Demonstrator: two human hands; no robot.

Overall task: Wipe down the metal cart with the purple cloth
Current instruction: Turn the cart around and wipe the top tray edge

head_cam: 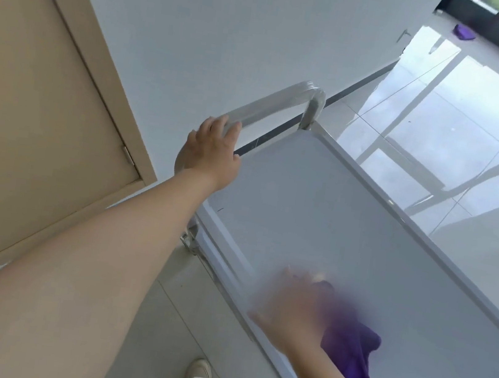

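Glossy pale floor tiles [439, 120] and a white wall surround the grey metal cart [350, 223]. Near its front edge, the right hand [291, 311], blurred, rests on the crumpled purple cloth [350, 349] lying on the cart's flat top; whether its fingers curl, I cannot tell. Farther off, the left hand [211, 151] grips the cart's plastic-wrapped tubular handle [273, 105], fingers curled over it.

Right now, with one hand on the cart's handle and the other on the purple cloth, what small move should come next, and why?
Probably sweep the purple cloth onward along the cart top toward the handle. The right hand has the cloth at the near end, the far stretch looks unwiped, and the left hand grips the handle, steadying the cart.
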